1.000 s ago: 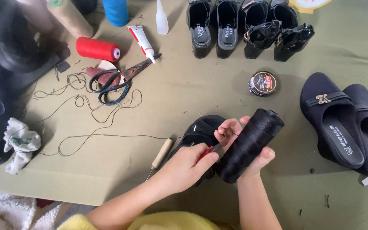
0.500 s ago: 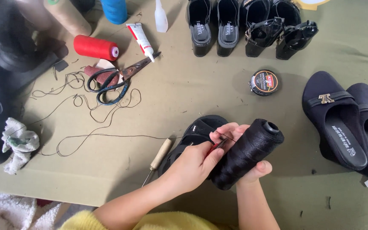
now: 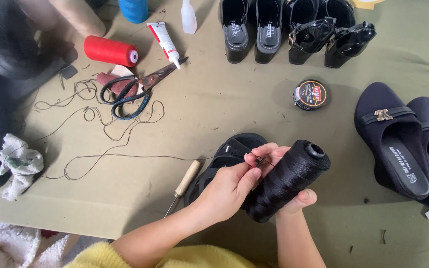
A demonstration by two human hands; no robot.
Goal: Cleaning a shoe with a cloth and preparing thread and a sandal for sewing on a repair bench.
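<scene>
Far left edge: one crumpled white rag (image 3: 20, 164) sits at the table's (image 3: 214, 114) olive border, dark machine parts above it. Upper left holds one red thread spool (image 3: 110, 50), one blue spool (image 3: 134, 9) cut by the top edge, one white glue tube with red print (image 3: 164, 42), one pair of rusty black-handled scissors (image 3: 134, 88). Loose black thread (image 3: 100, 149) loops across the left centre and runs right toward your hands. One wooden-handled awl (image 3: 183, 184) lies just left of your left hand.

Centre, lower frame: your left hand (image 3: 227, 191) has its fingertips pinched together on the thread end, against the large black thread spool (image 3: 285, 181). Your right hand (image 3: 294, 196) is wrapped under that spool, clamped on it, tilted up-right. One black sandal (image 3: 232, 154) lies beneath both hands.

Open table: the broad centre band above your hands, and the lower right.

Top centre-right: four black heeled shoes (image 3: 294, 30) in a row. One round black polish tin (image 3: 310, 94) below them. Right edge: two dark navy wedge shoes with gold buckles (image 3: 403, 144).
</scene>
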